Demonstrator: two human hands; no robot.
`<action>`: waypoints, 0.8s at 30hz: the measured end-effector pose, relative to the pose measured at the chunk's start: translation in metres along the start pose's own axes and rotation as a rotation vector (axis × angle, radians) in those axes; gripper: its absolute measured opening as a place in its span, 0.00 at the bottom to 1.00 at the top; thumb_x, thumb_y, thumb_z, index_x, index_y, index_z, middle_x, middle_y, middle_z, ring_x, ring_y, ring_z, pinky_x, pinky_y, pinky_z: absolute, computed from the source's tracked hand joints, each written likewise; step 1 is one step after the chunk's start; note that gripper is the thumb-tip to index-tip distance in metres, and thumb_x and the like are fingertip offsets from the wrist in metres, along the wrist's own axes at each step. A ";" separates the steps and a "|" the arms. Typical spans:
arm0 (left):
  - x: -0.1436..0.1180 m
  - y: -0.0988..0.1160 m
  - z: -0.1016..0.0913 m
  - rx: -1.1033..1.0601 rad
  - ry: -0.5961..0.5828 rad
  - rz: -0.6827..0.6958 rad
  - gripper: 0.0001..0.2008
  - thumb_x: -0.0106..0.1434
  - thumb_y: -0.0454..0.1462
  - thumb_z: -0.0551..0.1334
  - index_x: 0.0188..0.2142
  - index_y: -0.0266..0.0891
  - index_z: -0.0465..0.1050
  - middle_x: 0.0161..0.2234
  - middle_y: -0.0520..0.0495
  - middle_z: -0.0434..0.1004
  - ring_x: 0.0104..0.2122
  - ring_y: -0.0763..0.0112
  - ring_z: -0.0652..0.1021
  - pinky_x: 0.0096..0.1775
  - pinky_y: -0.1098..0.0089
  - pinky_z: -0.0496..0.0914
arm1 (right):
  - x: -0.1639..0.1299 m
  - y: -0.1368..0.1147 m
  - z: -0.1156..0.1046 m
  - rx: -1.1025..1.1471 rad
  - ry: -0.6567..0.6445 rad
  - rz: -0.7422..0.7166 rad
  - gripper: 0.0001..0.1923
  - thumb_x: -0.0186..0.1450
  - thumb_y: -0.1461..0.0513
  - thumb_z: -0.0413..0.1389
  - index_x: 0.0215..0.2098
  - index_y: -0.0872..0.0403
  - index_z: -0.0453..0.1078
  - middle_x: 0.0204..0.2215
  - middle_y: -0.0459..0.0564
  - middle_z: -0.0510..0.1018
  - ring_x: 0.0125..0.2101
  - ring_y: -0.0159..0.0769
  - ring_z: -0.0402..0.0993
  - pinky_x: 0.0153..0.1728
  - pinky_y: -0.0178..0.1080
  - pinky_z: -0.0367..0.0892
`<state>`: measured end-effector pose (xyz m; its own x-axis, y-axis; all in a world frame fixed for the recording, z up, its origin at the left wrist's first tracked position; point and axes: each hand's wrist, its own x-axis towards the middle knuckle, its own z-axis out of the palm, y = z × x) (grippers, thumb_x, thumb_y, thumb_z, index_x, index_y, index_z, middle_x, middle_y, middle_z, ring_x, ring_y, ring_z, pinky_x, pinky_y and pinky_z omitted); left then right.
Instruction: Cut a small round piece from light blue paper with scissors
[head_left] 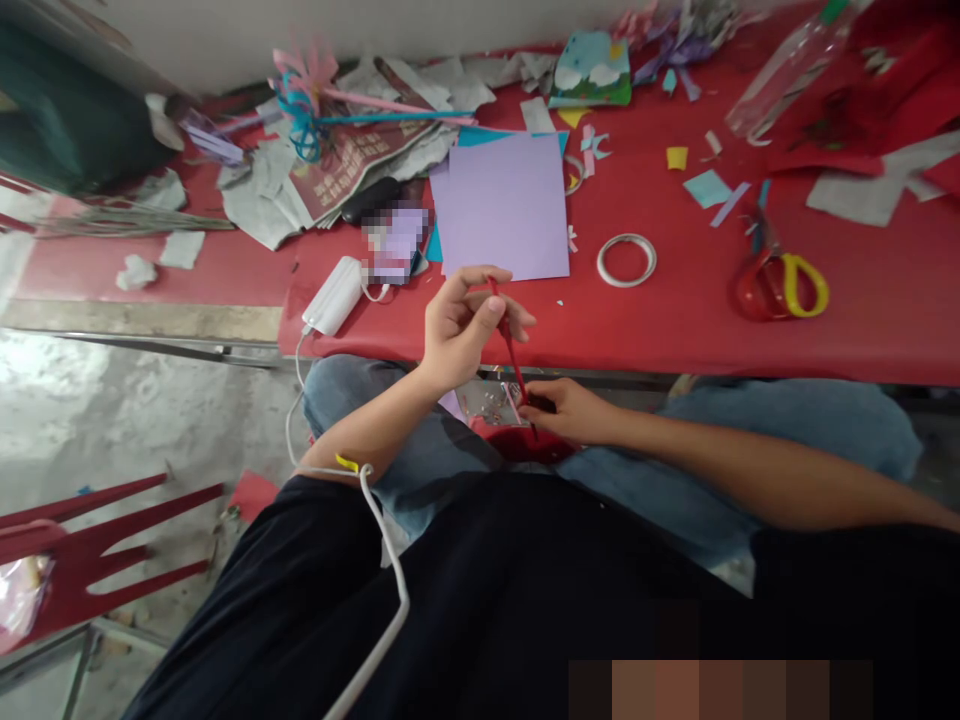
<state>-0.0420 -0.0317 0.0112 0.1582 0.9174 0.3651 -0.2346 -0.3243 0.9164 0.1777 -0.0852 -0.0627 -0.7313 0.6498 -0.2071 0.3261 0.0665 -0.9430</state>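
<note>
A thin red stick (513, 352) slants between my two hands, above my lap and just off the table's front edge. My left hand (463, 325) pinches its upper end between thumb and fingers, the other fingers loosely curled. Lower down, my right hand (566, 410) closes round the stick's other end. Whether the stick is wire or rolled paper I cannot tell. Just beyond my left hand lies a stack of square lilac paper (506, 205), with blue sheets partly showing beneath. A roll of white tape (627, 260) lies flat to the right of the paper.
Scissors with red and yellow handles (802, 285) lie on the red table (697, 340) at right. A white power bank (334, 295) with a cable sits left. Paper flowers (304, 100), newspaper and scraps line the back. A plastic bottle (787, 75) lies far right. A red chair (112, 560) stands left.
</note>
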 end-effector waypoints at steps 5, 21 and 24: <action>0.001 -0.002 -0.001 0.024 0.071 -0.021 0.18 0.74 0.52 0.71 0.51 0.44 0.72 0.34 0.51 0.84 0.30 0.69 0.87 0.34 0.68 0.83 | 0.001 0.000 -0.009 0.010 0.121 -0.033 0.14 0.74 0.52 0.61 0.42 0.54 0.79 0.40 0.50 0.77 0.34 0.34 0.70 0.38 0.39 0.65; 0.021 -0.008 -0.026 0.066 0.344 -0.110 0.21 0.71 0.57 0.72 0.43 0.43 0.76 0.40 0.48 0.86 0.29 0.73 0.83 0.30 0.72 0.78 | -0.005 -0.026 -0.058 0.051 0.070 -0.002 0.13 0.69 0.53 0.67 0.45 0.52 0.83 0.38 0.50 0.86 0.38 0.40 0.81 0.42 0.42 0.72; 0.028 -0.018 -0.037 0.034 0.280 -0.228 0.20 0.69 0.54 0.74 0.49 0.45 0.77 0.45 0.45 0.87 0.34 0.69 0.86 0.33 0.71 0.79 | -0.006 -0.033 -0.069 0.322 0.140 0.063 0.16 0.64 0.50 0.74 0.40 0.51 0.82 0.34 0.48 0.85 0.34 0.36 0.80 0.39 0.41 0.74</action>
<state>-0.0688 0.0081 -0.0008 -0.0669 0.9932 0.0956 -0.1913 -0.1068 0.9757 0.2126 -0.0385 -0.0124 -0.6191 0.7442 -0.2506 0.1459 -0.2046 -0.9679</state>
